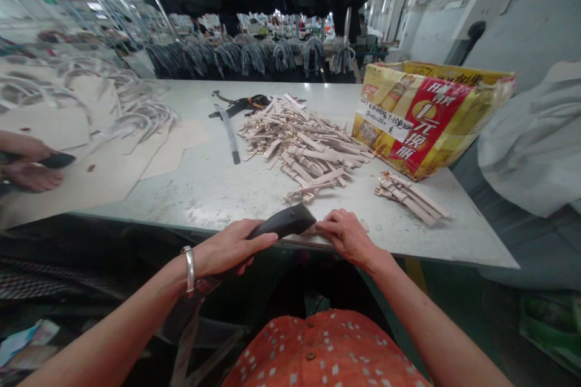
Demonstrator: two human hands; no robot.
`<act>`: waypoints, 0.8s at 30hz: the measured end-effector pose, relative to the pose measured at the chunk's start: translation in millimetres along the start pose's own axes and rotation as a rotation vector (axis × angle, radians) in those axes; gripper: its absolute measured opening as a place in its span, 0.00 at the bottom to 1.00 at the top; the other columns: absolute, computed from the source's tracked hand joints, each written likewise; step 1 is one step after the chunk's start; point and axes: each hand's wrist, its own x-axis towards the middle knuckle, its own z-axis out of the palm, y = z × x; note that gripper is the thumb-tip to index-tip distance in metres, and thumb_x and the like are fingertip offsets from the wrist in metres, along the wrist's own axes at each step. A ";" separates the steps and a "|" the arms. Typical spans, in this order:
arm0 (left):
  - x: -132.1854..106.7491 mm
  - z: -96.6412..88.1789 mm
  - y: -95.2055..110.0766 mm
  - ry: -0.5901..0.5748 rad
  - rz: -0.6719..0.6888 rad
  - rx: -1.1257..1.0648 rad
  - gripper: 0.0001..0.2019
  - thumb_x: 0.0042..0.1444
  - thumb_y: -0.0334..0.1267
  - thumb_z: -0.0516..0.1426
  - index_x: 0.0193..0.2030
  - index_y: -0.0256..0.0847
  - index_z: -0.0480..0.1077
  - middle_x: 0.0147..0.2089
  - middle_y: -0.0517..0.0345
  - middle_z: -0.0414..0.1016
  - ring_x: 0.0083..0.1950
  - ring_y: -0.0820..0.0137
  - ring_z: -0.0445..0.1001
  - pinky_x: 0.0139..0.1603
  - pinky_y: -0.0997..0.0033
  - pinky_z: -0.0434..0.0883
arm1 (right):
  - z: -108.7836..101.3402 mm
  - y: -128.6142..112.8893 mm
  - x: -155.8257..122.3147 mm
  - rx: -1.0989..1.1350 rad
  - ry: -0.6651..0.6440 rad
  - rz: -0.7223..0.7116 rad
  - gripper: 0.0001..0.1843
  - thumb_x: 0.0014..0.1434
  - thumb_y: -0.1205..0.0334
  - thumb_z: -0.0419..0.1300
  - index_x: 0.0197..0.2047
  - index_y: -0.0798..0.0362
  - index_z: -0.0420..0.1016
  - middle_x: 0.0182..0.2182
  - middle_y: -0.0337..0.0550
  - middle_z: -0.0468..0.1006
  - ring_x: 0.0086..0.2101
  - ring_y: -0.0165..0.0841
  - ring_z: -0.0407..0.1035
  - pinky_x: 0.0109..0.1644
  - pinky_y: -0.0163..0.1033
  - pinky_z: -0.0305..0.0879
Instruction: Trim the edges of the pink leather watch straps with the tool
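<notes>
My left hand (229, 248) is closed round a black handled tool (284, 222) at the near edge of the white table (213, 187). The tool's head points right toward my right hand (345, 234). That hand presses its curled fingers down on a small beige strap piece at the table edge, mostly hidden under the fingers. Just beyond lies a big heap of beige straps with metal buckles (304, 145). A small separate stack of straps (411, 193) sits to the right.
A yellow and red cardboard box (426, 115) stands at the right back. Another person's hands (27, 163) work at far left over beige sheets (104, 169). Black straps (238, 107) lie behind the heap. White cloth (531, 139) hangs at right.
</notes>
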 end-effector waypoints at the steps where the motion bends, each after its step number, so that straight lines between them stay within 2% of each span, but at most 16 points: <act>1: 1.3 -0.3 2.6 -0.010 0.009 0.014 0.24 0.51 0.61 0.47 0.35 0.40 0.63 0.22 0.65 0.64 0.19 0.73 0.67 0.17 0.76 0.61 | -0.3 -0.4 0.1 0.005 0.002 0.007 0.13 0.61 0.65 0.52 0.44 0.42 0.74 0.35 0.42 0.70 0.38 0.33 0.60 0.41 0.39 0.53; 4: 4.8 0.5 8.3 -0.029 0.020 0.081 0.23 0.51 0.61 0.47 0.35 0.40 0.64 0.23 0.64 0.65 0.18 0.73 0.67 0.17 0.76 0.61 | 0.3 2.2 0.9 0.058 0.023 0.052 0.12 0.59 0.64 0.55 0.46 0.46 0.72 0.34 0.42 0.71 0.38 0.34 0.61 0.41 0.39 0.54; 7: 8.0 1.6 11.3 -0.031 0.014 0.127 0.23 0.51 0.60 0.47 0.36 0.39 0.65 0.23 0.62 0.66 0.18 0.72 0.66 0.16 0.75 0.61 | 2.5 6.6 1.4 0.133 0.056 0.105 0.19 0.54 0.66 0.58 0.50 0.50 0.68 0.37 0.42 0.73 0.38 0.34 0.63 0.42 0.40 0.55; 10: 12.5 0.7 17.5 -0.058 0.014 0.155 0.22 0.51 0.58 0.47 0.35 0.39 0.66 0.21 0.62 0.67 0.18 0.72 0.66 0.17 0.75 0.61 | 4.4 8.6 0.9 0.193 0.083 0.122 0.26 0.52 0.68 0.59 0.55 0.50 0.62 0.40 0.41 0.75 0.40 0.35 0.64 0.45 0.41 0.56; 15: 23.0 -0.2 31.9 0.015 0.029 0.209 0.21 0.47 0.57 0.52 0.32 0.39 0.66 0.22 0.62 0.67 0.19 0.72 0.65 0.17 0.75 0.60 | 5.7 9.3 -0.4 0.186 0.103 0.150 0.30 0.53 0.61 0.59 0.59 0.48 0.59 0.39 0.43 0.74 0.39 0.36 0.65 0.45 0.42 0.58; 18: 24.9 1.6 27.7 0.006 0.037 0.149 0.22 0.47 0.58 0.50 0.32 0.39 0.66 0.21 0.63 0.65 0.17 0.74 0.63 0.16 0.75 0.60 | 5.7 10.0 -1.3 0.225 0.134 0.158 0.33 0.50 0.63 0.60 0.59 0.50 0.58 0.42 0.43 0.72 0.39 0.34 0.66 0.45 0.41 0.60; 21: 20.9 2.3 14.4 -0.011 0.013 0.078 0.23 0.48 0.60 0.48 0.33 0.39 0.65 0.19 0.64 0.65 0.17 0.73 0.65 0.16 0.76 0.61 | 4.7 9.2 -1.6 0.226 0.163 0.132 0.29 0.48 0.66 0.61 0.55 0.51 0.63 0.42 0.43 0.71 0.40 0.34 0.65 0.45 0.39 0.61; 24: 15.2 1.5 2.9 -0.074 -0.029 0.028 0.25 0.48 0.62 0.48 0.36 0.40 0.65 0.19 0.64 0.66 0.16 0.72 0.65 0.15 0.76 0.60 | 3.8 7.4 -0.4 0.171 0.182 0.114 0.19 0.48 0.67 0.61 0.46 0.52 0.70 0.40 0.44 0.70 0.41 0.34 0.64 0.45 0.39 0.61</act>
